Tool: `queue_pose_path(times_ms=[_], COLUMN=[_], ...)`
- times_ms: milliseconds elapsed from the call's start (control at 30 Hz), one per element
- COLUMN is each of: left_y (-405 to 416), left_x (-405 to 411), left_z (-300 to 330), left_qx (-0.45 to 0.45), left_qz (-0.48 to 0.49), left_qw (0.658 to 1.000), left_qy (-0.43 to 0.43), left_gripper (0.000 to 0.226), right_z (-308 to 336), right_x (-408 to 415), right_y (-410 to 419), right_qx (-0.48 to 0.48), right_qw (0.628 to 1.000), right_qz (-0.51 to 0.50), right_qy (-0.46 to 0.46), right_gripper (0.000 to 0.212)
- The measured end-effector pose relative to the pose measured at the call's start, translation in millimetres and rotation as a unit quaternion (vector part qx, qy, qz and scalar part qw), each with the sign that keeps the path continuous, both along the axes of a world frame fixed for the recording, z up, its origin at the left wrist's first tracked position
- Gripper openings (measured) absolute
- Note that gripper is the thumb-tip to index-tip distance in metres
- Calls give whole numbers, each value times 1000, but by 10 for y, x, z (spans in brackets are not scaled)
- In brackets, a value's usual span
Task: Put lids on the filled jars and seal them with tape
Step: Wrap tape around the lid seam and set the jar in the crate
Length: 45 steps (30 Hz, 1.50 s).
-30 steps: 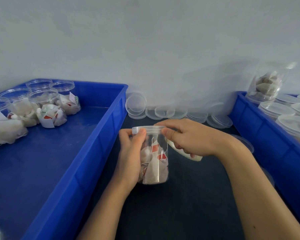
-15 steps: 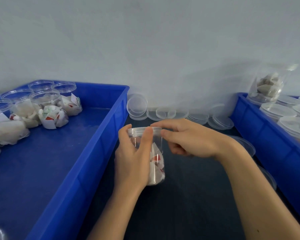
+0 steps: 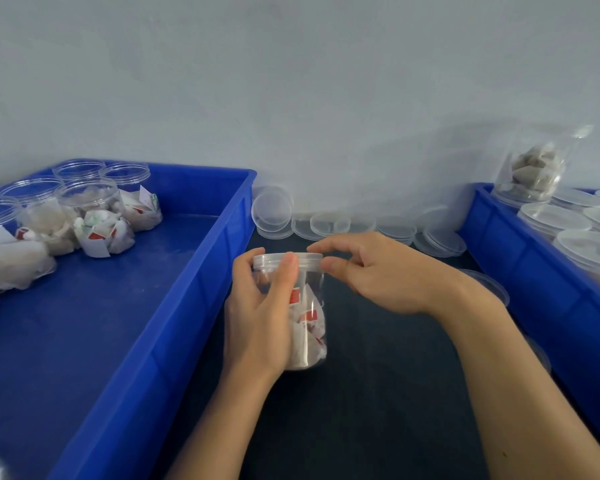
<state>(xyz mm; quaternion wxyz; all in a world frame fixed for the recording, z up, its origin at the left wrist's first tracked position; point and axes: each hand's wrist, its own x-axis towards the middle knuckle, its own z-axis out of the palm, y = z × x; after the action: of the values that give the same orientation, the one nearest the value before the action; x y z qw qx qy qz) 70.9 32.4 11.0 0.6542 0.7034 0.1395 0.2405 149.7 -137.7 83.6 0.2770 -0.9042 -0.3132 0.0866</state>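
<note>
A clear plastic jar filled with white sachets with red labels stands on the dark table between two blue bins. My left hand grips the jar's side, thumb up near the rim. A clear lid sits on the jar's mouth. My right hand pinches the lid's right edge between thumb and forefinger. No tape is visible.
The left blue bin holds several open filled jars at its far end. The right blue bin holds lidded jars. Spare clear lids lean and lie along the wall behind the jar.
My right hand brought its fingers onto the jar's top and now pinches the lid there. My left hand shifted its grip on the jar, covering more of its side.
</note>
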Motion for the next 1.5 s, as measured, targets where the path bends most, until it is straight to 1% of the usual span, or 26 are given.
queue_pose_path(times_ms=[200,267,367,400,467,533,600,700,800,867,967,1033,1133,1233,1500], left_y=[21,45,69,63,32,4,3,-12,-57,-65,-16,19,32,50,82], left_x=[22,34,43,40,33,16,-1,-28,-40,-31,-7,8,14,22,31], left_z=[-24,-29,-44,-48,-34,1,30,57,66,59,28,11,3,-9,-6], left_qx=[-38,-53,-41,-31,2,66,125,158,146,128,104,94,63,24,-16], left_qz=[-25,-40,-51,-51,-42,-3,50,91,80,68,51,39,26,15,1], left_qw=[999,998,998,998,999,998,991,983,985,988,993,994,997,999,1000], left_qy=[-7,-9,-6,-3,5,12,13,24,53,53,39,35,29,23,15], left_gripper=[65,68,77,77,67,58,54,48,58,64,53,51,58,54,54], right_z=[-17,-18,-18,-14,-2,14,35,60,77,93,126,131,109,70,-12], right_x=[1,1,-1,-7,-25,-49,-71,-105,-146,-161,-153,-139,-128,-115,-45], right_y=[32,33,44,47,48,43,52,113,193,200,137,86,77,112,113], right_qx=[2,2,2,3,5,2,-6,-23,-45,-43,-19,-18,-51,-56,-21], right_qw=[1000,1000,1000,1000,1000,1000,1000,1000,998,999,1000,1000,998,997,999], right_qz=[-3,2,5,5,8,11,7,0,1,5,3,-12,-36,-37,-27], right_qy=[7,14,27,29,29,25,14,-15,-43,-28,18,14,-20,-36,-4], right_gripper=[30,28,27,28,30,31,31,30,29,30,28,34,44,43,36])
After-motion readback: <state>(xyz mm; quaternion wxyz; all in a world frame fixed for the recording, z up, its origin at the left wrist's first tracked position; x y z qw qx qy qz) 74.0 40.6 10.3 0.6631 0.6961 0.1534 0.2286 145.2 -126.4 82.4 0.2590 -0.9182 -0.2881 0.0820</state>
